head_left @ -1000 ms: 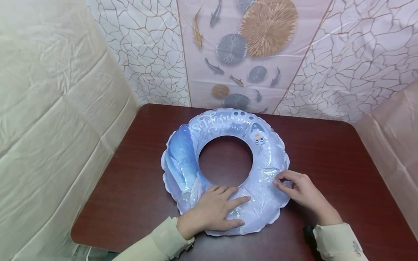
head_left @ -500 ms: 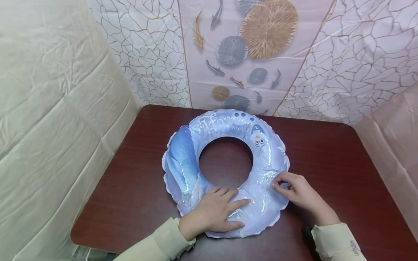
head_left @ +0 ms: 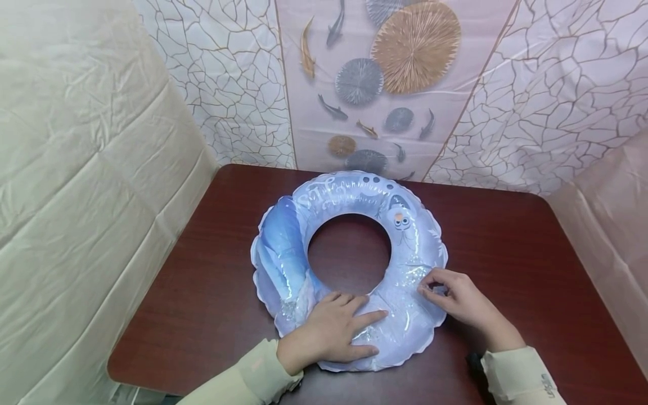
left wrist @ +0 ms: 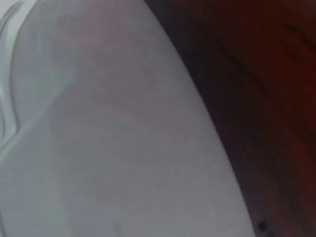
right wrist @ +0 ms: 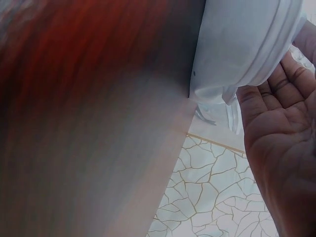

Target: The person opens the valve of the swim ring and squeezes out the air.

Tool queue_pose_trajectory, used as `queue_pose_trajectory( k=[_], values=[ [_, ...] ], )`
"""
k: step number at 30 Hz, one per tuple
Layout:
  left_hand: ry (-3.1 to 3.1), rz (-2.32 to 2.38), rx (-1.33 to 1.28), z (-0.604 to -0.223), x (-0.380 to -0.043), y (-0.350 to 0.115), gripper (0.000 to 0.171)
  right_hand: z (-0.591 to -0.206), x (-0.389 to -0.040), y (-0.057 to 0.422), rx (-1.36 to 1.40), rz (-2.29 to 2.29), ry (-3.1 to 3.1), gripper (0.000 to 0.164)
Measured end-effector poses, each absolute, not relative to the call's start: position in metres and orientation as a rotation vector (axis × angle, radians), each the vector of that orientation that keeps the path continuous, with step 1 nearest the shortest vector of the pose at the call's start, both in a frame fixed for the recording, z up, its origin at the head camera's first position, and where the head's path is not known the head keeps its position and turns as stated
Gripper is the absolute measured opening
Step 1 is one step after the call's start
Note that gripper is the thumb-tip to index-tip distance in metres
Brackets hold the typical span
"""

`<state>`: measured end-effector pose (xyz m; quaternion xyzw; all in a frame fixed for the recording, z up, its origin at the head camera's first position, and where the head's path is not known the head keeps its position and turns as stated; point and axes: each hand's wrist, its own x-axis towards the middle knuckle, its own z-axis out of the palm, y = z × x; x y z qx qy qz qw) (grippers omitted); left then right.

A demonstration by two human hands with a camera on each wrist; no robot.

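An inflated swim ring (head_left: 415,247), pale lilac and blue with a snowman print, lies flat on the dark red table. My left hand (head_left: 331,329) rests spread on its near side, fingers fairly straight. At the ring's right side my right hand (head_left: 458,295) curls thumb and index finger together and pinches a small part of the ring; the fingertips hide most of it, and something clear shows in the gap. The left wrist view holds only the ring's pale wall (left wrist: 123,123). In the right wrist view, the palm (right wrist: 281,128) is beside the ring's edge (right wrist: 237,44).
The brown-red table (head_left: 506,242) extends around the ring on all sides. A patterned cloth (head_left: 243,84) hangs behind it, with cream cloth (head_left: 101,197) at the left and pinkish cloth (head_left: 612,214) at the right.
My right hand has shifted slightly left and down along the ring, its thumb and finger still together. The left hand stays in place on the ring.
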<state>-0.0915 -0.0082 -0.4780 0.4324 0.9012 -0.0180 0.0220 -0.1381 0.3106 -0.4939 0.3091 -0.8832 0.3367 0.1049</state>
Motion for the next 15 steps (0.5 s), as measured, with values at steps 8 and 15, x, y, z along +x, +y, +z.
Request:
queue_pose_trajectory(
  k=[8,15],
  values=[
    [2.795,-0.055,1.343,-0.4796,-0.091,-0.0083,0.068,-0.4956,-0.1391,0.3105,0.923,0.997,-2.618,0.024],
    [2.809,-0.046,1.352,-0.4805,-0.0907,-0.0081,0.068,-0.4971,-0.1393,0.3114,0.908,0.979,-2.647,0.028]
  ],
)
